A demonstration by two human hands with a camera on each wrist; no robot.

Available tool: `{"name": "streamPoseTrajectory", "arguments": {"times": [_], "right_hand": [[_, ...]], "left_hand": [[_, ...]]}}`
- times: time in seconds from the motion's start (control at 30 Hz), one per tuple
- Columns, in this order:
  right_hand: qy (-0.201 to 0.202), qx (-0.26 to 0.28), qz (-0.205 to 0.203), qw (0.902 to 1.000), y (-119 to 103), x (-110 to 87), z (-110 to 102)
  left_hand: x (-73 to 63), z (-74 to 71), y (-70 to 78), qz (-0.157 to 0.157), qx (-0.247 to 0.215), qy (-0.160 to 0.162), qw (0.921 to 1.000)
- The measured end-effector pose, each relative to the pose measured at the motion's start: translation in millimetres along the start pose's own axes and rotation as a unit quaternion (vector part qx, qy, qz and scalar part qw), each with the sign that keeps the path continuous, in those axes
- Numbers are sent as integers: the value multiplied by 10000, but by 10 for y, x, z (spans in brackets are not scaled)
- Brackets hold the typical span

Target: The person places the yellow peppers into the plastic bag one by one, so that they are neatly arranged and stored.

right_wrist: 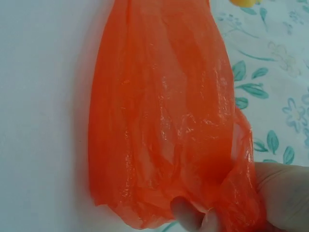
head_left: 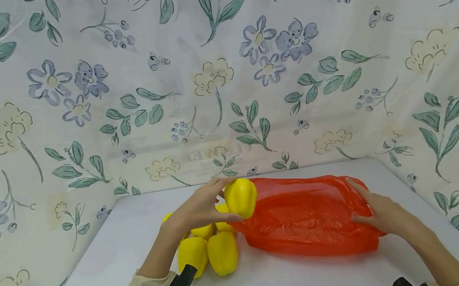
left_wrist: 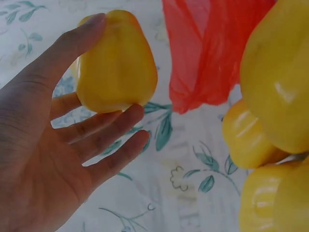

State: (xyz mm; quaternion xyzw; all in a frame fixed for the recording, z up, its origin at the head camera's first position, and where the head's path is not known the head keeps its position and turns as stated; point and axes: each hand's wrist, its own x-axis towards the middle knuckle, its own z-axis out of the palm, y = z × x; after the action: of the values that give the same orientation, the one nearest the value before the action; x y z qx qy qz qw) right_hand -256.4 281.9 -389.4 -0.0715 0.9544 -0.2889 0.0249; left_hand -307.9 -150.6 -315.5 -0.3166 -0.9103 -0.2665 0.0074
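Left hand (head_left: 201, 208), fingers half-spread, pinches a yellow bell pepper (head_left: 242, 198); more peppers (head_left: 223, 254) lie below those fingers, a red plastic bag (head_left: 301, 219) right of them, its end gripped by the right hand (head_left: 384, 212); likely a transfer step, next calling for a steady bag
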Motion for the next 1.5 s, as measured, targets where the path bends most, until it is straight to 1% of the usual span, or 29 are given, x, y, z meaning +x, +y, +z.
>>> {"name": "streamPoseTrajectory", "arguments": {"times": [0.1,0.2,0.3,0.37,0.5,0.63,0.77,0.93,1.03,1.23,1.4,1.5], "right_hand": [[127,60,-202,9997,21,20,25],[416,63,-387,9984,44,48,54],[772,1,-542,9955,67,74,81],[934,-46,-594,9938,79,87,97],[1069,-199,-635,9920,94,102,110],[912,-214,-549,9941,92,106,116],[693,-131,-424,9966,91,122,121],[668,-129,-332,9971,103,133,130],[657,-154,-304,9973,103,128,121],[623,-119,-357,9973,103,117,100],[727,-111,-465,9962,121,122,103],[703,-26,-413,9967,126,124,108]], "left_hand": [[110,78,74,194,10,-136,9997],[226,168,134,457,145,-228,9986],[340,260,191,574,196,-332,9976],[411,322,226,597,157,-358,9975],[545,436,294,667,52,-339,9972],[678,568,373,629,27,-467,9969],[816,721,485,521,87,-677,9963],[986,923,604,294,156,-889,9955],[1093,1043,630,214,111,-927,9954],[1284,1239,658,233,-66,-1040,9943],[1403,1386,680,132,72,-1112,9937],[1462,1477,686,-5,107,-1117,9937]]}}
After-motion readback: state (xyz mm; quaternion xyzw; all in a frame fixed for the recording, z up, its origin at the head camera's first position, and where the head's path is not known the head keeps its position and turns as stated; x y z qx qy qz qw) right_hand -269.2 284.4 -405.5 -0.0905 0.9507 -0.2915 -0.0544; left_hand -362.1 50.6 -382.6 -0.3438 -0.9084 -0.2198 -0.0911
